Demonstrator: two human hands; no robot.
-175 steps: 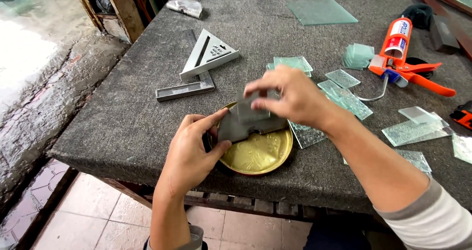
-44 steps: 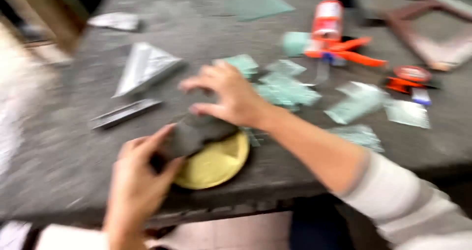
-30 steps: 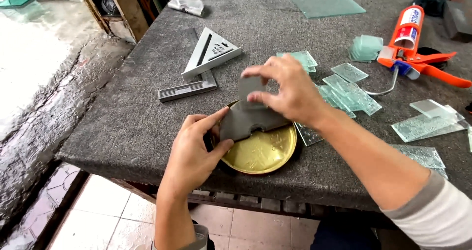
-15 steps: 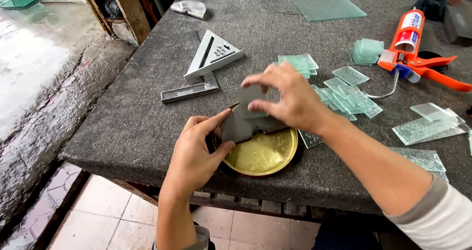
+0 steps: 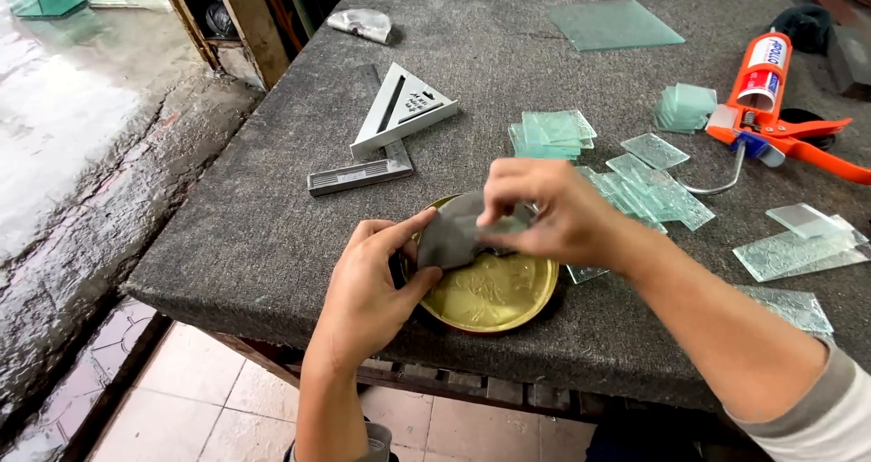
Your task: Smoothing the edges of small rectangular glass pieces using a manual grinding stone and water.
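left hand (image 5: 367, 289): fingers pinch left edge of grey sheet (image 5: 451, 235)
right hand (image 5: 553, 215): fingers closed on sheet's right side
sheet: soft, light, bendy; over gold lid (image 5: 485, 289); grip edges
far: glass pieces (image 5: 649, 185), square (image 5: 399, 113)

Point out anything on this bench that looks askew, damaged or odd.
The round gold tin lid sits close to the bench edge. Glass pieces lie scattered unevenly beside it. Nothing looks spilled or broken.
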